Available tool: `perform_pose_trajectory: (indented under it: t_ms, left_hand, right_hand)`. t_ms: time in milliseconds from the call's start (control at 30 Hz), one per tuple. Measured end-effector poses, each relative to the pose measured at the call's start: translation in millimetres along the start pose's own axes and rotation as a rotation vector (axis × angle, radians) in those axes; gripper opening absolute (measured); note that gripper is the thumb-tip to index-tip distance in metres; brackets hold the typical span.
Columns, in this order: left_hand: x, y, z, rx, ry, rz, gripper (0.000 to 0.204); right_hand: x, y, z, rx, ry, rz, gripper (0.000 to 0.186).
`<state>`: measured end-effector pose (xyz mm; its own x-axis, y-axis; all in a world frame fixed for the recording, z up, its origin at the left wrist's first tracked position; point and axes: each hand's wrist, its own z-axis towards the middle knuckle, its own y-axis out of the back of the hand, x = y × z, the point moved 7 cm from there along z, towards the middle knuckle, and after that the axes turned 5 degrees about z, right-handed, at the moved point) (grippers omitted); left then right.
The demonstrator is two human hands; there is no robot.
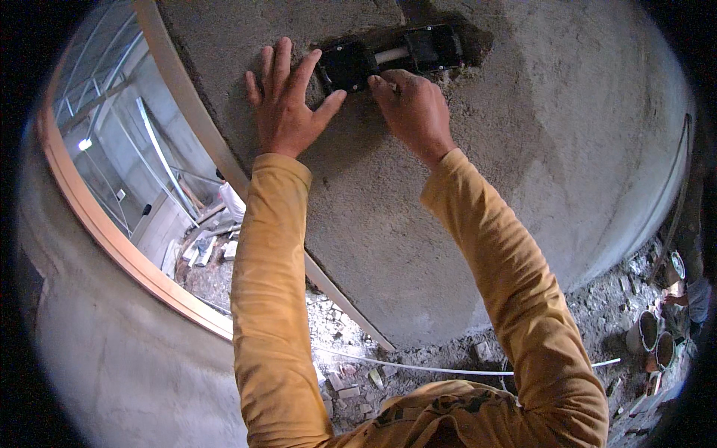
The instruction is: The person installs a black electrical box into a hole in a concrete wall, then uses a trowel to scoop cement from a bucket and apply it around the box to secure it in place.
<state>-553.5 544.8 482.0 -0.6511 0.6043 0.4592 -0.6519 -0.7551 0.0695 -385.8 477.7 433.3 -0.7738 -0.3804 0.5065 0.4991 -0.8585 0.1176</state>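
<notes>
Two black electrical boxes are set into a recess in the rough grey wall: a left box [346,66] and a right box [435,47], with a short pale conduit [391,54] between them. My left hand [286,112] is spread, its thumb and forefinger at the left box's left and lower edges. At that box's lower right corner, my right hand [415,110] is closed, thumb and curled fingers together. Whatever it may pinch is hidden by the fingers. Darker, damp-looking mortar surrounds the boxes.
A doorway with a wooden frame [196,97] opens on the left; through it a person in white [231,201] shows among boards. Rubble covers the floor below, crossed by a thin white pipe [426,367]. Buckets [642,332] stand at the right, near another person's partly visible arm.
</notes>
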Motion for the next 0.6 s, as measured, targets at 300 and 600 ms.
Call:
perform_pose_trajectory:
  t_ms: [300, 600]
  left_hand:
    - [2.3, -2.5, -1.7, -0.026, 0.000, -0.009, 0.070]
    - [2.5, -1.5, 0.3, -0.018, 0.018, -0.023, 0.071]
  right_hand:
    - [4.0, -1.1, 9.4, -0.021, 0.009, -0.029, 0.030]
    - [6.1, -1.1, 6.2, -0.072, 0.036, -0.025, 0.032]
